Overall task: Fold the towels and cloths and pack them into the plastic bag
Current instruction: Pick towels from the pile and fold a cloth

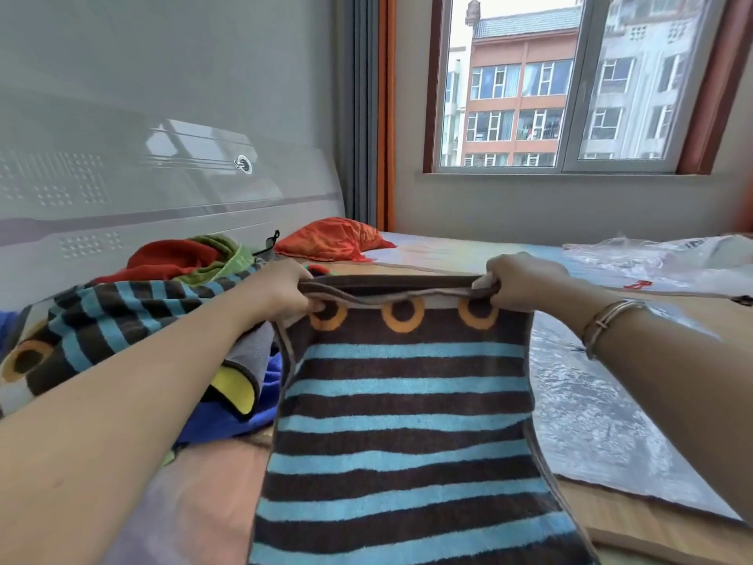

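Observation:
A brown towel with blue stripes and orange rings [401,422] hangs lifted in front of me, doubled over at its top edge. My left hand [285,289] pinches the top left corner and my right hand [519,281] pinches the top right corner, stretching the edge taut between them. A clear plastic bag [603,405] lies flat on the bed to the right, under my right forearm. A pile of unfolded cloths [134,307] sits at the left: a second striped towel, a red and green one [183,258], blue and yellow pieces [240,393].
An orange cloth [332,238] lies near the headboard. Another crumpled plastic bag with red print [660,258] rests at the far right. A glossy grey headboard [163,157] runs along the left. A window [562,83] is straight ahead.

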The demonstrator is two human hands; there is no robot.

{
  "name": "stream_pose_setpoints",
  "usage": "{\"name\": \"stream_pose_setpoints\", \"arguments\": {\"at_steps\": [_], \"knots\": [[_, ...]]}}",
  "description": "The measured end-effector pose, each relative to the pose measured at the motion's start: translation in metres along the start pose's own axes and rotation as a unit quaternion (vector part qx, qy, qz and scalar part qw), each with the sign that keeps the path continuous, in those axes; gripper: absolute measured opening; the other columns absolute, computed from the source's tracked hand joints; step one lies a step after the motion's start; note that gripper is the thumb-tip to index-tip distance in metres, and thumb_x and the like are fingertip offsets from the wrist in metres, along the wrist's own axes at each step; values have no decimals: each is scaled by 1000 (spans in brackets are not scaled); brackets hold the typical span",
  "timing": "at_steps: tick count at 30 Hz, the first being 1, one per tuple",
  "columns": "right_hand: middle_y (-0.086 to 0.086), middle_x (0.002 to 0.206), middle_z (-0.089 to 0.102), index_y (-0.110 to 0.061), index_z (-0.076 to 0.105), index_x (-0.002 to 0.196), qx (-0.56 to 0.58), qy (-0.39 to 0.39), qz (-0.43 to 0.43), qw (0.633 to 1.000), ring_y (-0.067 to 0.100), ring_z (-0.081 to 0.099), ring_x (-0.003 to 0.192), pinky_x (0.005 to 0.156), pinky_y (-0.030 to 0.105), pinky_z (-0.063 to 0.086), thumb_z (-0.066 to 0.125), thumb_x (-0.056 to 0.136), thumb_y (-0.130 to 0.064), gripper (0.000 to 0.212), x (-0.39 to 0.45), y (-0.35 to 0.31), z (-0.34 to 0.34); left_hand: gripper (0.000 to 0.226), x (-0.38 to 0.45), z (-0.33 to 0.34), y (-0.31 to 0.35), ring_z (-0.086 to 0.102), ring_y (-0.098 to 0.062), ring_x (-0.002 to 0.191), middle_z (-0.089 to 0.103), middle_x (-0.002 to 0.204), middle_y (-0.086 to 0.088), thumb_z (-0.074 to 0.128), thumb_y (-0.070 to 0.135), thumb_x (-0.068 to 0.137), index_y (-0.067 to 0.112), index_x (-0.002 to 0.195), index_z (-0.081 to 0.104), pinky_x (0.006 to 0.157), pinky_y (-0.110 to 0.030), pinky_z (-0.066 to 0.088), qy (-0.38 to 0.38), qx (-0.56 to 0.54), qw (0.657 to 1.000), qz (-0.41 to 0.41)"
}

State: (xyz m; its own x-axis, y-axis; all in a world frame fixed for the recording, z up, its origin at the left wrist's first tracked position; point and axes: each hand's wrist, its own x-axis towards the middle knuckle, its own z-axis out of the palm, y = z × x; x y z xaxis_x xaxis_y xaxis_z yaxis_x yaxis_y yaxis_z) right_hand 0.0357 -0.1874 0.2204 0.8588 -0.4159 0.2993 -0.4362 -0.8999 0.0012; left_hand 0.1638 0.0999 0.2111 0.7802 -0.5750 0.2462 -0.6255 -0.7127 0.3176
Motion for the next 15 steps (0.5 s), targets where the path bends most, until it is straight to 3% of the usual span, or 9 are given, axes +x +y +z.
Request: {"name": "stream_pose_setpoints", "arguments": {"at_steps": [2,4,6,9,13,15], "knots": [[4,109,61,-20,56,94,18,12,2,1000,25,56,91,66,30,42,57,82,-19,12,3,0,6,32,6,5,-3,48,-16,60,52,60,2,71,25,83,22,55,56,54,-30,31,-30,11,999,-3],[4,109,61,-24,57,94,63,28,11,998,26,58,94,68,31,45,54,84,-18,12,2,3,9,31,9,7,-9,49,-16,60,54,62,1,71,25,84,23,56,56,55,-30,33,-8,-7,1000,-2],[3,108,60,-29,59,101,70,-11,17,997,24,59,94,71,34,52,53,87,-18,18,-2,5,13,29,9,10,-15,53,-20,63,56,63,-1,69,27,84,21,58,59,58,-31,36,14,-5,1000,-4],[5,98,62,-16,58,100,31,-80,41,995,25,65,85,71,40,60,57,86,-23,16,-1,6,25,18,6,20,-21,56,-24,71,58,66,-1,62,26,84,18,68,66,62,-33,43,24,96,995,-18],[4,87,65,-15,65,96,23,-62,87,994,23,64,75,65,32,56,54,89,-19,14,8,4,40,19,10,40,-19,47,-31,111,55,114,-5,57,20,88,27,98,72,75,-38,45,79,224,969,-67],[6,85,63,-12,64,95,41,-20,112,993,24,63,70,59,29,50,51,91,-16,14,18,6,49,24,22,49,-21,50,-32,110,52,120,-7,55,16,89,23,107,69,74,-38,44,117,238,959,-99]]}}
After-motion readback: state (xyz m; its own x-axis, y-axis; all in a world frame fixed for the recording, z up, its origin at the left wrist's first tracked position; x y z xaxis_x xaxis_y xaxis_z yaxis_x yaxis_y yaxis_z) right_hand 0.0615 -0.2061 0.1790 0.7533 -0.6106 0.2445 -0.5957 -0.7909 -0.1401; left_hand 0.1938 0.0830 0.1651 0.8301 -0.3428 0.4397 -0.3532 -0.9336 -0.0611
